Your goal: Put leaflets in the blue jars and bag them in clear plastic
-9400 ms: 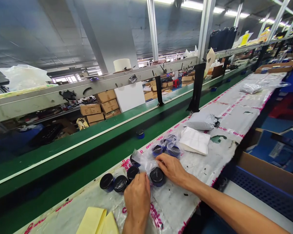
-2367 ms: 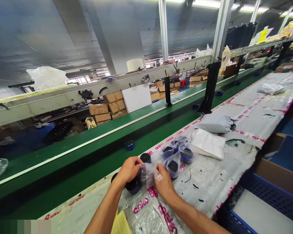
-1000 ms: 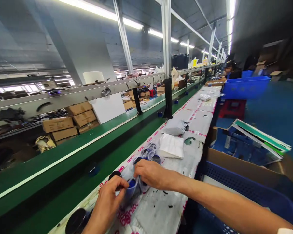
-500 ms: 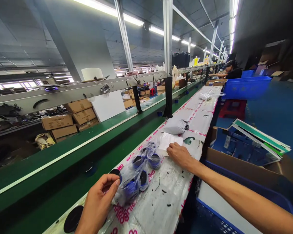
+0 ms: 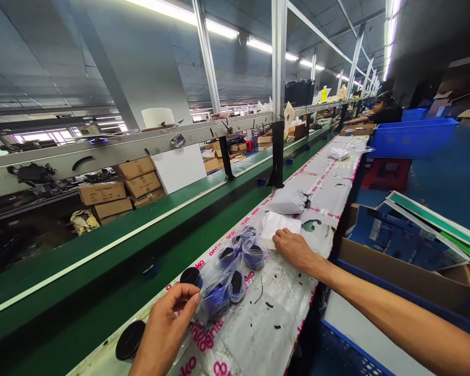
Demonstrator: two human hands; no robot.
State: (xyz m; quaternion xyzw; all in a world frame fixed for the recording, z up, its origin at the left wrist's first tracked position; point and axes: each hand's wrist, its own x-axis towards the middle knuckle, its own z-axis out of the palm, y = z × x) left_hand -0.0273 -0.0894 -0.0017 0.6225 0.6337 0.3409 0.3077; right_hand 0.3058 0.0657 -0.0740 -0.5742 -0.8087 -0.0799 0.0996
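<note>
My left hand [image 5: 172,321] is at the front of the bench, its thumb and forefinger pinched together beside several blue-and-black round parts [image 5: 215,300] in clear plastic bags. Whatever the pinch may hold is too small to make out. A black round disc [image 5: 191,277] lies just beyond the fingers, and another black disc [image 5: 130,339] is to the left of the wrist. Farther along, the curled fingers of my right hand [image 5: 295,249] close on the near edge of a flat white stack of thin sheets or bags [image 5: 280,227].
A stuffed white bag [image 5: 288,201] sits behind the stack. Left of the bench runs a green conveyor belt [image 5: 149,235] with a few blue parts on it. Cartons and a blue crate [image 5: 348,344] stand at right. A person [image 5: 387,109] works farther down the line.
The whole view has shifted slightly, so everything appears a little farther right. Both hands keep nearly the same pose and place on the bench.
</note>
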